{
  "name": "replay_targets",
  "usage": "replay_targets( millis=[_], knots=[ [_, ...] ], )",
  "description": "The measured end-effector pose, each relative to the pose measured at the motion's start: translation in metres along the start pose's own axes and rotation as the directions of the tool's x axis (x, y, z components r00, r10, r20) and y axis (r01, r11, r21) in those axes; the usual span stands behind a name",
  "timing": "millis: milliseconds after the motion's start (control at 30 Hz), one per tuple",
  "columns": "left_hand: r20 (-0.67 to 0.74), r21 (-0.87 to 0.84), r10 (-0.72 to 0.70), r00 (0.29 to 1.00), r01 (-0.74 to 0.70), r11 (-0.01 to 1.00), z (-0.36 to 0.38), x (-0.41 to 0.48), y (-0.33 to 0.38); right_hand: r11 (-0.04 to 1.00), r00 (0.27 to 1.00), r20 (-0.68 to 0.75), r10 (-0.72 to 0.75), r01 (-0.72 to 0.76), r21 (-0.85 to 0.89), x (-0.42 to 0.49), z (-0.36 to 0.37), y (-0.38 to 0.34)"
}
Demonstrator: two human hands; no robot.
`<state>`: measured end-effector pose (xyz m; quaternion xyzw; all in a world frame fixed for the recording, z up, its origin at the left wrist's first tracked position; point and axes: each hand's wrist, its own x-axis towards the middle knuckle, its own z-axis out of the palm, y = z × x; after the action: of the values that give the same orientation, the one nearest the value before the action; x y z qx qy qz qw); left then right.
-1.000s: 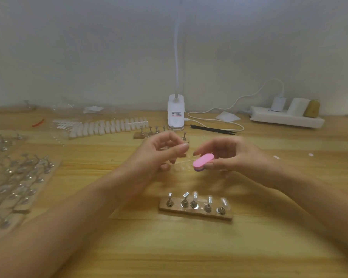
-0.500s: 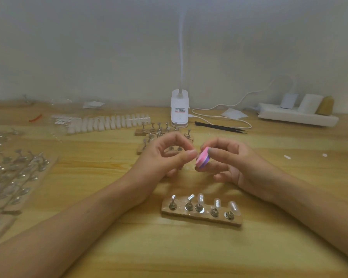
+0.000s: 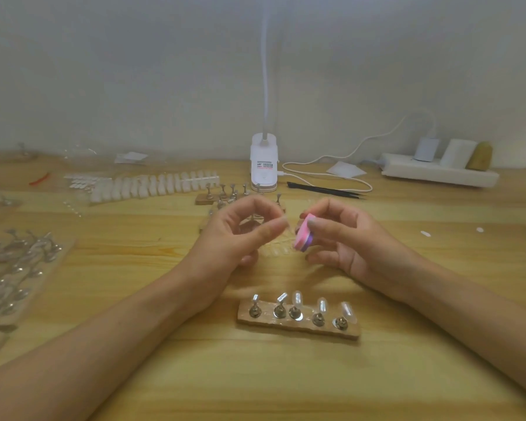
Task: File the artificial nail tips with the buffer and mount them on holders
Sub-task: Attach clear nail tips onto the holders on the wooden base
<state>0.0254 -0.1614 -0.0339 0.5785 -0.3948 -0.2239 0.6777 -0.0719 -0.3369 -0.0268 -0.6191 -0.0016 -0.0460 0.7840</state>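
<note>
Left hand (image 3: pixel 240 238): pinching thumb to forefinger above wooden tabletop (image 3: pixel 286 378), presumably on clear plastic nail tip, too small to confirm; probably handling light, slippery, brittle, so taking by side edges. Right hand (image 3: pixel 349 244): gripping pink-and-purple oval foam buffer (image 3: pixel 303 234) between curled fingers and thumb, just beside.

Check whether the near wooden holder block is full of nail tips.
Partly full. The holder block has five stands: the three on the right carry clear nail tips, the two on the left show bare metal.
</note>
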Motion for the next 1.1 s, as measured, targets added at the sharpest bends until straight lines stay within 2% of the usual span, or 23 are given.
replay_targets(
  millis=[100,200,333,400,467,600,733,833,967,1100],
  knots=[
    [0.033,0.083,0.037,0.999,-0.04,0.996,0.0038,-0.0019,-0.0003,0.998,1.0,-0.006,-0.031,0.031,-0.049,-0.0004,0.0032,0.0008],
    [0.013,0.097,0.056,0.998,-0.057,0.994,0.0047,-0.0027,-0.0001,0.998,0.994,-0.107,-0.034,0.04,0.046,-0.0001,0.0007,0.0004],
    [-0.047,0.046,0.023,0.999,-0.021,0.999,0.0041,-0.0021,0.0,0.992,0.999,-0.006,-0.051,0.05,-0.113,-0.0029,0.0075,0.0033],
    [-0.025,0.096,0.049,0.998,-0.046,0.994,0.0055,-0.0029,-0.0001,0.997,0.991,-0.114,-0.072,0.07,-0.024,-0.0012,0.0063,0.0023],
    [-0.028,0.127,0.066,0.997,-0.062,0.99,0.0063,-0.0033,0.0004,0.997,0.986,-0.152,-0.066,0.072,0.036,-0.0009,0.0025,0.0013],
    [-0.087,0.09,0.012,0.996,-0.004,0.996,0.0053,-0.0029,0.0006,0.99,0.997,-0.04,-0.067,0.061,-0.129,-0.0022,0.007,0.0045],
    [-0.081,0.129,0.026,0.996,-0.015,0.991,0.006,-0.0025,0.0005,0.997,0.982,-0.172,-0.071,0.074,0.015,-0.0011,0.0035,0.0017],
    [-0.089,0.123,0.026,0.996,-0.015,0.992,0.0055,-0.003,0.0003,0.999,0.994,-0.108,-0.022,0.016,-0.051,-0.0003,0.0022,0.0002],
    [-0.119,0.073,0.002,0.993,0.007,0.997,0.0057,-0.0024,0.0004,1.0,0.994,-0.111,-0.016,0.017,0.008,0.0002,0.0002,-0.002],
    [-0.095,0.119,0.02,0.995,-0.009,0.993,0.0059,-0.0029,-0.0003,0.998,0.999,-0.039,-0.032,0.03,-0.062,-0.0003,0.0024,0.0008]
  ],
)
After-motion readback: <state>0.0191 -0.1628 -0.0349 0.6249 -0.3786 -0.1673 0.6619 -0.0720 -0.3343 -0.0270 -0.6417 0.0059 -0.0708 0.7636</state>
